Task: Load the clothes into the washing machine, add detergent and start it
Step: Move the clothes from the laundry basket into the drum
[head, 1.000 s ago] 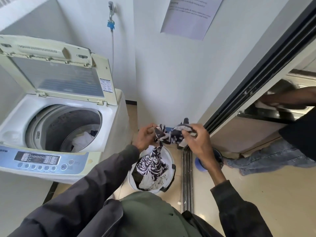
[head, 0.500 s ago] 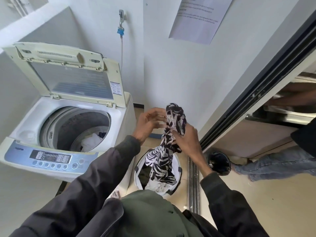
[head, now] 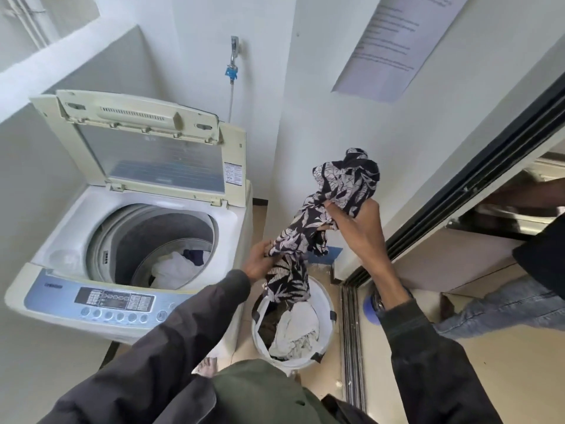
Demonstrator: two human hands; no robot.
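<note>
A black-and-white leaf-print garment (head: 324, 221) hangs above the white laundry basket (head: 325, 304) on the floor. My right hand (head: 356, 228) grips its bunched upper part, raised high. My left hand (head: 260, 261) holds the cloth lower down, just right of the washing machine (head: 58, 240). The machine's lid (head: 153, 151) stands up and the drum (head: 146, 240) holds white and dark clothes (head: 177, 267). More white and dark laundry lies in the basket.
The control panel (head: 113, 301) runs along the machine's front edge. A sliding-door track (head: 351, 341) crosses the floor right of the basket. Another person's jeans leg (head: 501, 307) and arm are at the far right. A tap with a hose (head: 234, 62) is on the wall.
The garment has been lifted higher out of the basket. My right hand rose with the bunched top, and my left hand slid down to a lower part of the cloth.
</note>
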